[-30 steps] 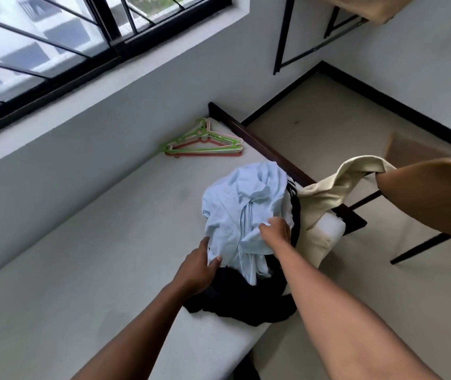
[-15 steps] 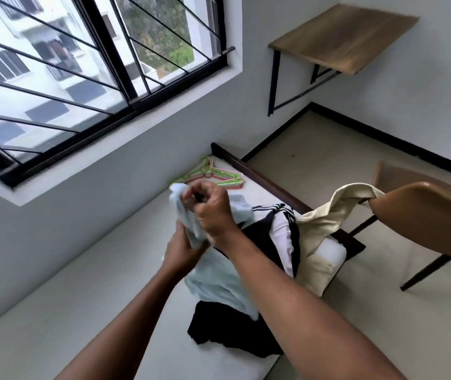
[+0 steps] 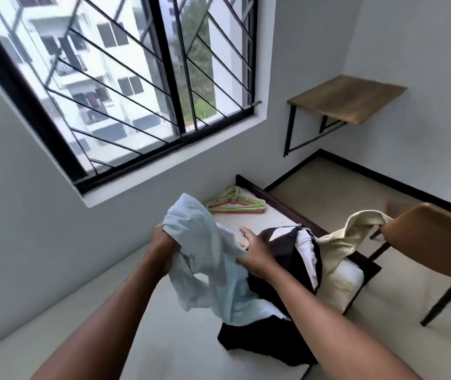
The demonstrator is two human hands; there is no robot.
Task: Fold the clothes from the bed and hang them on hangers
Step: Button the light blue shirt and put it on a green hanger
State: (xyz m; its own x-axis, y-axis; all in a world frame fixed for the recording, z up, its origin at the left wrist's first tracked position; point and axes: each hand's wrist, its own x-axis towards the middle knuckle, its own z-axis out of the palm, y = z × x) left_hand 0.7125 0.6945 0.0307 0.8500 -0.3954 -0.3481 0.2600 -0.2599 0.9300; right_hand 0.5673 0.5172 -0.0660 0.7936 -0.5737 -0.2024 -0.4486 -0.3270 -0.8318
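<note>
My left hand (image 3: 164, 239) grips the top of a light blue garment (image 3: 210, 264), holding it up above the bed (image 3: 169, 341) so that it hangs down crumpled. My right hand (image 3: 255, 255) is beside the garment's right edge with fingers spread, its thumb side touching the cloth. Under and behind it lies a black and white garment (image 3: 287, 242) in a heap. A cream garment (image 3: 336, 242) stretches from the heap up onto a chair back. Green and red hangers (image 3: 235, 204) lie on the bed's far corner by the wall.
A brown chair (image 3: 435, 239) stands right of the bed on the floor. The dark bed frame (image 3: 273, 200) runs along the far end. A wooden wall desk (image 3: 347, 97) is mounted at the back right. A barred window (image 3: 125, 86) fills the wall on the left.
The blue garment went from the heap up into the air. My right hand has let go of its top and moved down and right, fingers spread. My left hand now holds the top.
</note>
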